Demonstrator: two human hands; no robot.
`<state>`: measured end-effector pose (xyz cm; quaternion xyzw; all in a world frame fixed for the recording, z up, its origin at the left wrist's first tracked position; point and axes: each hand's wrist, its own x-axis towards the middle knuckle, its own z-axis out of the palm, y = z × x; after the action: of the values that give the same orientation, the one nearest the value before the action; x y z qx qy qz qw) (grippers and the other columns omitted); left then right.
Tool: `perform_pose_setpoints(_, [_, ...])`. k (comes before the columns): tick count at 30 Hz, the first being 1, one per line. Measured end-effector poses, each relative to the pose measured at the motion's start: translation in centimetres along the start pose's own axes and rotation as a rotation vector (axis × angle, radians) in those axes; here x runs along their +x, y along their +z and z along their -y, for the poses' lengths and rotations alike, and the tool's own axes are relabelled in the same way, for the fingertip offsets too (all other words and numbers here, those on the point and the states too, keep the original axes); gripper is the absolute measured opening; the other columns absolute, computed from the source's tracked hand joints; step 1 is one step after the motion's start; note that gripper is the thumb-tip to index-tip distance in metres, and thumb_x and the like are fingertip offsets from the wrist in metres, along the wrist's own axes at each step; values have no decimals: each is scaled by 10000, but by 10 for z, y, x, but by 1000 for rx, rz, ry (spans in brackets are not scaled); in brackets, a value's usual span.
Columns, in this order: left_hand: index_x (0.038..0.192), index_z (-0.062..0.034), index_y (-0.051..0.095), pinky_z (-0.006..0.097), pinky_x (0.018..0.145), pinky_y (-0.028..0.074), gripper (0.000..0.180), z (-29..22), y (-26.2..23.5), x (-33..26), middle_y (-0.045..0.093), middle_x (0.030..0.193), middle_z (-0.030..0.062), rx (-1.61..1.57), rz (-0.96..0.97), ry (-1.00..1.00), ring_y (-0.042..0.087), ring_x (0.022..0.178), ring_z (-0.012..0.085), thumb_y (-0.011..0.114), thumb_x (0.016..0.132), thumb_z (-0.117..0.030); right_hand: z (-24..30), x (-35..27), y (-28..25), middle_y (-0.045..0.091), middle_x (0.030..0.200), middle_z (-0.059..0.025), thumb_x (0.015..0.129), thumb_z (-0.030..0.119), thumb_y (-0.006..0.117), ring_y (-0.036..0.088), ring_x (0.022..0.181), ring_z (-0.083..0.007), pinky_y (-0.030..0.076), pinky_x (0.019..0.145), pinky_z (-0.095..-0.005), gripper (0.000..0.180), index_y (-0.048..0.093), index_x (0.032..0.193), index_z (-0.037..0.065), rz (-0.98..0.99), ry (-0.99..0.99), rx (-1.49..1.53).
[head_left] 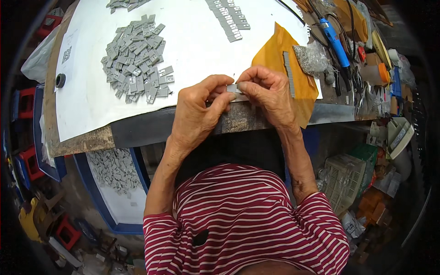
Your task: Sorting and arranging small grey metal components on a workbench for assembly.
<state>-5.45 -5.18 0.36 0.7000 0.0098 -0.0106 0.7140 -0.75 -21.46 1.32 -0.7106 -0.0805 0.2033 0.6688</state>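
Observation:
Between both hands, at the front edge of the table, is a small flat grey rectangular piece. My left hand pinches its left end between thumb and fingers. On its right end, the thumb and fingers of my right hand are closed as well. The fingertips cover part of the piece, so its details are hidden. Left of my hands lies a heap of similar grey pieces on white paper. Overlapping rows of such pieces lie farther back.
A yellow-brown sheet with a strip of stacked grey pieces lies right of my hands. Beyond it are a bag of small metal parts and a blue electric screwdriver. A blue tray with more pieces sits below the table, left.

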Motion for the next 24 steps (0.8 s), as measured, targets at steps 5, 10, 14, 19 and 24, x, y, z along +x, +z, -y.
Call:
perform_pose_setpoints(5, [948,20,599,223,564,478,189,-9,-5,9,626,728,76,453,17,277,591,634,103,639,775,-45,6,1,1,553,645,14,819,95,598,482,543,-29,377,476,-156,123,609,876,-13,-16,1,11])
perform_pose_setpoints(10, [924,26,597,244,544,470,175,-12,-10,21,620,705,101,405,-2,238,589,604,128,632,767,-41,3,4,3,584,772,-63,904,136,480,524,596,-73,434,522,-175,248,576,1013,-65,-48,-47,220])
perform_pose_setpoints(14, [891,40,598,260,527,464,159,-8,-13,35,617,688,129,353,-100,209,583,572,150,629,758,-41,3,0,5,583,843,-93,906,123,468,532,636,-94,455,556,-195,288,508,1094,-92,-76,-34,251])
perform_pose_setpoints(19, [851,35,609,289,530,463,160,0,-14,65,602,627,136,452,-222,229,584,550,193,630,741,-80,4,-10,2,579,821,-86,901,102,467,521,614,-91,448,562,-197,251,522,1063,-83,-32,-17,193])
perform_pose_setpoints(24, [839,13,617,340,558,464,168,10,-17,102,601,645,147,533,-322,221,591,573,264,621,738,-121,0,-22,-2,579,800,-68,891,70,475,519,609,-70,442,539,-186,215,538,1044,-66,35,-14,163])
